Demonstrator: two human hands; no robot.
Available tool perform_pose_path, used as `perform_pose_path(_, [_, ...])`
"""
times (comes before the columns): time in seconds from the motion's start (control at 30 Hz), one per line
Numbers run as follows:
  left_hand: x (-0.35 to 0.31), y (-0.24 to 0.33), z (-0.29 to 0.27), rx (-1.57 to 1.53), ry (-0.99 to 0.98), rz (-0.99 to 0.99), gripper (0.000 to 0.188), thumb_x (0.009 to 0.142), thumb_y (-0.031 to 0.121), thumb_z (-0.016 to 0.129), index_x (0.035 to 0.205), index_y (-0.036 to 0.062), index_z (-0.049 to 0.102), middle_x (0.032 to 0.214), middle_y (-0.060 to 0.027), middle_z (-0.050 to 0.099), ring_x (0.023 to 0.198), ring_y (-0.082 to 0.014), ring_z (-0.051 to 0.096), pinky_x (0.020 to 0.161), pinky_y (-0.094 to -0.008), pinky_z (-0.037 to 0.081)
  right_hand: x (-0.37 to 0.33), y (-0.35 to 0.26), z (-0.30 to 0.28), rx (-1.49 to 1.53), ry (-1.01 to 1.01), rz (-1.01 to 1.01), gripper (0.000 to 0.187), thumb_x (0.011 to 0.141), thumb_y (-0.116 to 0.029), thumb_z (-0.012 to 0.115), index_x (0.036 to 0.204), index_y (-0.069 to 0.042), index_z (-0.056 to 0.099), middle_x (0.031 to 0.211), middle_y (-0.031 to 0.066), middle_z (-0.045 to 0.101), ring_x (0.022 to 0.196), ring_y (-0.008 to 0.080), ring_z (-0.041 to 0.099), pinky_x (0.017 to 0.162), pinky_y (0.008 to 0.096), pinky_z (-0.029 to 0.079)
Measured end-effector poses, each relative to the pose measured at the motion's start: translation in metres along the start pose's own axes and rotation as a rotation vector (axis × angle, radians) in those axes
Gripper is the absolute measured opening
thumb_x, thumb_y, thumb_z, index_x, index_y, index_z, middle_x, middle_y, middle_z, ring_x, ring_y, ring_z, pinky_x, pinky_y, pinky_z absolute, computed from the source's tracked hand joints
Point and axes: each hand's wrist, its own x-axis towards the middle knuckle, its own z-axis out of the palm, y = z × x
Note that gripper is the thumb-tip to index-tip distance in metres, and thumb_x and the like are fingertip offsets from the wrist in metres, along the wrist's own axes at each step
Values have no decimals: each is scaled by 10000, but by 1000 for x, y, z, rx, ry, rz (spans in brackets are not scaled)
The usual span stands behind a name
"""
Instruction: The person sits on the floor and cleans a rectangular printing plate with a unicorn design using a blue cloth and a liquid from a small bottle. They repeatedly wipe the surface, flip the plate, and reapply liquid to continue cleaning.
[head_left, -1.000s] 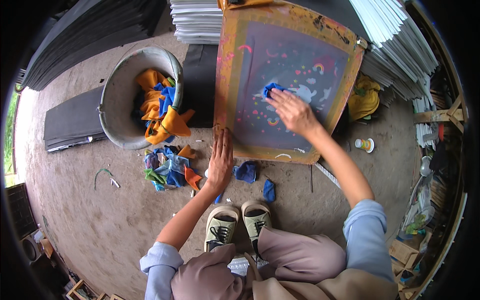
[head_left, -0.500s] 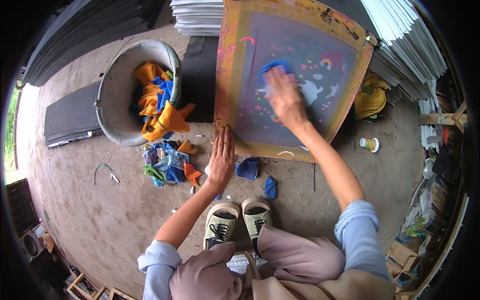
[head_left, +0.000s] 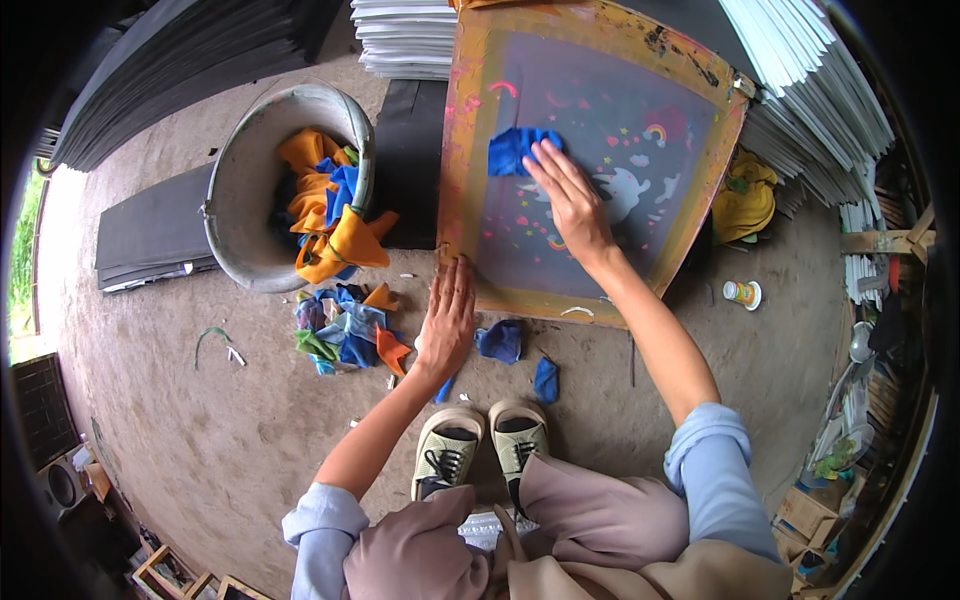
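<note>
A screen-printing frame (head_left: 462, 200) with yellow-orange taped edges stands in front of me, its mesh showing rainbows, stars, hearts and a white unicorn-like shape. On the upper left of the mesh lies a blue cloth (head_left: 512, 152). My right hand (head_left: 578, 205) rests its outstretched fingertips on the cloth's right end. At the frame's lower left corner, my left hand (head_left: 450, 315) has its fingers straight and side by side, touching the edge. Below the frame, a blue rag scrap (head_left: 500, 341) and a smaller blue scrap (head_left: 546, 381) lie on the floor.
To the left stands a grey bucket (head_left: 228, 215) with orange and blue cloths hanging over its rim. Beside it is a pile of coloured rags (head_left: 345, 325). Paper stacks (head_left: 810, 80) rise behind the frame. A small cup (head_left: 741, 293) and a yellow cloth (head_left: 745, 200) are at the right.
The blue cloth has shifted left across the mesh and now lies spread beyond my fingertips. My right hand, blurred before, is now sharp. My left hand stays at the frame's corner.
</note>
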Motion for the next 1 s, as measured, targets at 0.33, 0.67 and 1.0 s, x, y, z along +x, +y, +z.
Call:
perform_pose_path(0.33, [50, -6, -70, -1159, 364, -173, 537, 817, 133, 660, 1300, 56, 439, 1287, -171, 488, 1219, -280, 466, 1004, -376, 383, -10, -53, -61, 518, 106, 152, 339, 707, 147, 593, 995, -31, 597, 986, 84, 596, 943, 249, 605, 755, 337, 524])
perform_pose_path(0.67, [57, 6, -84, -1527, 314, -316, 203, 791, 30, 683, 982, 13, 615, 831, -62, 667, 767, -103, 627, 710, -252, 500, -21, -71, -56, 1221, 33, 968, 240, 920, -131, 575, 1126, -9, 561, 1033, 81, 590, 899, 119, 581, 781, 272, 500])
perform_pose_path(1.0, [37, 9, -63, -1086, 305, -275, 286, 803, 81, 668, 1065, 48, 560, 1055, -116, 544, 995, -263, 549, 851, -364, 450, 7, -41, -38, 818, 166, 817, 128, 793, -82, 704, 903, -43, 652, 859, 37, 655, 712, 111, 584, 646, 263, 469])
